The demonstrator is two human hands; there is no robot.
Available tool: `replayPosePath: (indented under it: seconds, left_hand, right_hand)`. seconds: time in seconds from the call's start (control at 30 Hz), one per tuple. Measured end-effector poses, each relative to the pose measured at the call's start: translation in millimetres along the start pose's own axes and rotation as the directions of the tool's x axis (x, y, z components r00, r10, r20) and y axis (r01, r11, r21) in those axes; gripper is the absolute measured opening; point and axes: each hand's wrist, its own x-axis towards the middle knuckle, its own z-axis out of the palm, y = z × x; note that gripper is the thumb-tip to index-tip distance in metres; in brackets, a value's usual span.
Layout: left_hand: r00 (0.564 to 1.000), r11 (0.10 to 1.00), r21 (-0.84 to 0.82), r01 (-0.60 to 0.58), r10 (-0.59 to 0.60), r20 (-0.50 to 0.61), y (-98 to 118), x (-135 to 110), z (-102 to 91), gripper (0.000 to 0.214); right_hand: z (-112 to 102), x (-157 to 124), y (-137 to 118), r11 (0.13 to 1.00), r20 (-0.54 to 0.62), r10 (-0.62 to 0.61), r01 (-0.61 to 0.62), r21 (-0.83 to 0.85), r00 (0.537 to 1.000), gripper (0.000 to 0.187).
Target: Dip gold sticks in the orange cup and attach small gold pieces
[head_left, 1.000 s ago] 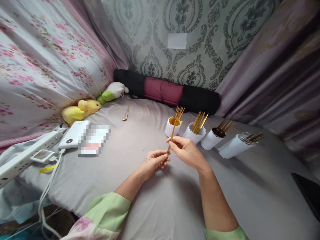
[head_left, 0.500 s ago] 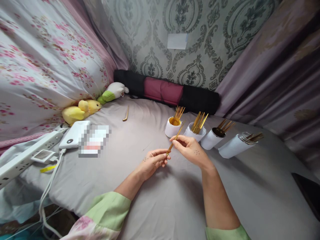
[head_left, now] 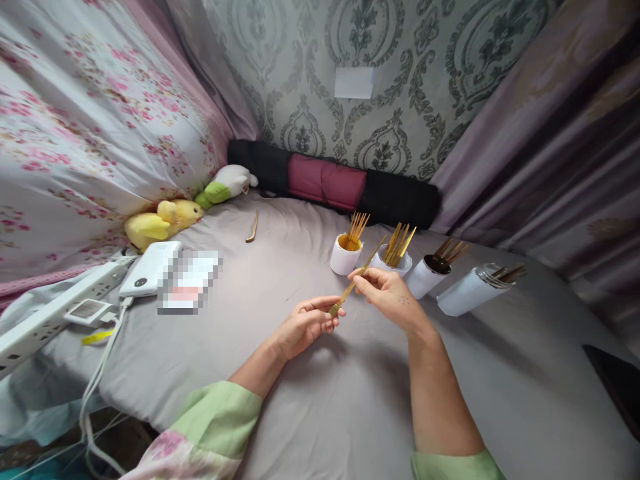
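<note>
My right hand [head_left: 387, 293] pinches a thin gold utensil [head_left: 350, 290] by its middle, the stick tilted up to the right toward the cups. My left hand [head_left: 305, 325] lies just below it, fingers curled, fingertips at the utensil's lower end. Behind the hands stand white cups of gold cutlery: one with forks [head_left: 345, 253], one with knives [head_left: 393, 261], a third [head_left: 425, 275] leaning, and a fourth [head_left: 467, 291] lying nearly on its side. A lone gold utensil [head_left: 253, 228] lies farther back on the grey sheet.
A white power bank [head_left: 147, 268], a power strip [head_left: 45, 317] and cables sit at the left edge. Yellow and green plush toys [head_left: 160, 220] rest by the floral bedding. A black and maroon bolster [head_left: 335, 183] lines the wall. A dark object [head_left: 615, 383] is at the right.
The gold utensil has tipped from nearly upright to a slant up to the right. My right hand has shifted right toward the knife cup, and the left hand stays by the lower end.
</note>
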Motion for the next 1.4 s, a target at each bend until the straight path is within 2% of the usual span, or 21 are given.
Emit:
replayPosePath:
  seconds: [0.33, 0.6, 0.87, 1.13, 1.4]
  left_hand:
    - [1.000, 0.999, 0.044, 0.007, -0.008, 0.014, -1.0, 0.1, 0.7, 0.034]
    - [1.000, 0.997, 0.069, 0.028, -0.028, 0.004, -2.4, 0.2, 0.9, 0.034]
    - [0.999, 0.996, 0.082, 0.024, -0.026, 0.026, -4.7, 1.0, 0.1, 0.034]
    - [0.999, 0.993, 0.115, 0.031, -0.035, 0.033, -3.1, -0.2, 1.4, 0.034]
    - [0.999, 0.992, 0.120, 0.038, -0.040, 0.018, -3.4, -0.2, 1.9, 0.035]
  right_hand:
    - [-2.6, 1.2, 5.4, 0.999, -0.013, 0.026, -0.026, 0.030, 1.000, 0.026]
    - [-11.0, 1.6, 7.8, 0.997, -0.156, 0.029, -0.016, 0.082, 0.987, 0.032]
    - [-17.3, 0.8, 7.4, 0.987, -0.288, 0.048, 0.000, 0.163, 0.956, 0.037]
    - [-25.0, 2.6, 14.8, 0.970, -0.428, 0.034, 0.073, 0.231, 0.903, 0.031]
    - [-30.5, 0.7, 13.1, 0.953, -0.473, 0.034, 0.115, 0.281, 0.880, 0.030]
